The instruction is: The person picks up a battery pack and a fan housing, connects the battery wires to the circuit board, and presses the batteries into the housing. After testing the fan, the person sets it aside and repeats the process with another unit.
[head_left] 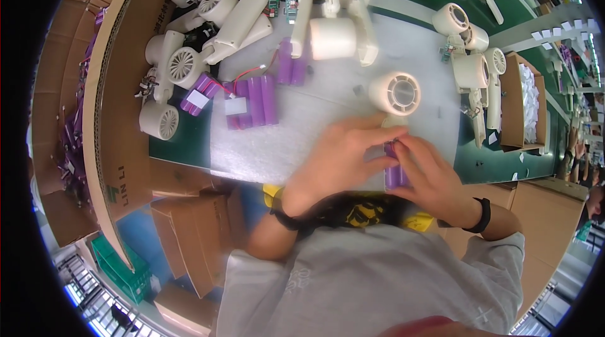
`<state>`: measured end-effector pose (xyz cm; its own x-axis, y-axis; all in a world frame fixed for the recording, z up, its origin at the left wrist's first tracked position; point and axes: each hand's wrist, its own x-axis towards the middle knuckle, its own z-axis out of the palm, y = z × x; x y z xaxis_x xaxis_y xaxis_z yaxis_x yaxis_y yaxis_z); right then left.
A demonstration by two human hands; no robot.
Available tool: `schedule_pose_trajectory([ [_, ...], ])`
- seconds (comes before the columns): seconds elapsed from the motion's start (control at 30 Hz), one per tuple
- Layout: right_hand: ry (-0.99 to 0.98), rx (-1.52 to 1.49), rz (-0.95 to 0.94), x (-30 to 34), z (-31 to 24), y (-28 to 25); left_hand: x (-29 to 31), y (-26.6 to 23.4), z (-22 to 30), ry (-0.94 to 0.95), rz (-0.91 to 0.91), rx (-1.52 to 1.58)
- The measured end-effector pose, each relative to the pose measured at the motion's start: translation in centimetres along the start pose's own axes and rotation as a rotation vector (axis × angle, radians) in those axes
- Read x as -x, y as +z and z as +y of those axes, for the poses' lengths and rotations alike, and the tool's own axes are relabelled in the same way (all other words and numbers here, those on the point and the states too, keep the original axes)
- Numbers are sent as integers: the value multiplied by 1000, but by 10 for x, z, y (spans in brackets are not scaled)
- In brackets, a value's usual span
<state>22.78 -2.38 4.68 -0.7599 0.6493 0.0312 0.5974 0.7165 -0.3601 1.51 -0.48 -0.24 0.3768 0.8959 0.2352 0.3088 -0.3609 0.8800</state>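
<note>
A cream handheld fan housing (395, 94) lies in front of me with its round head pointing away, and its handle runs under my fingers. My left hand (340, 154) is closed around the handle, its thumb and forefinger reaching toward a purple battery pack (396, 176). My right hand (432, 176) grips that pack, fingertips pinched near its top end. The two hands meet there. Fingers hide most of the handle and any wires between them.
Purple battery packs (252, 104) with red wires lie left on the white mat (315, 116). Several cream fan housings (236, 25) and green circuit boards are piled at the back left; others (471, 71) stand right. Cardboard boxes (116, 110) flank the table, one right (513, 107) holding white pieces.
</note>
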Motion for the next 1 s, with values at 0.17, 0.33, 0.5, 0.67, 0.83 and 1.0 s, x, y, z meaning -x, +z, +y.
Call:
schedule_pose_trajectory([
  [0.17, 29, 21, 23, 0, 3, 1, 3, 6, 1, -8, 82, 48],
  [0.33, 293, 192, 281, -61, 49, -16, 8, 3, 3, -79, 204, 152],
  [0.5, 230, 68, 296, -73, 24, -43, 9, 3, -2, -34, 184, 145],
  [0.67, 365, -97, 103, -76, 24, -88, 10, 3, -4, 20, 168, 123],
  [0.83, 385, -80, 9, -99, 57, -143, 9, 5, -4, 44, 170, 129],
  [1.0, 439, -235, -76, -163, 96, -186, 11, 5, -5, 52, 149, 115],
])
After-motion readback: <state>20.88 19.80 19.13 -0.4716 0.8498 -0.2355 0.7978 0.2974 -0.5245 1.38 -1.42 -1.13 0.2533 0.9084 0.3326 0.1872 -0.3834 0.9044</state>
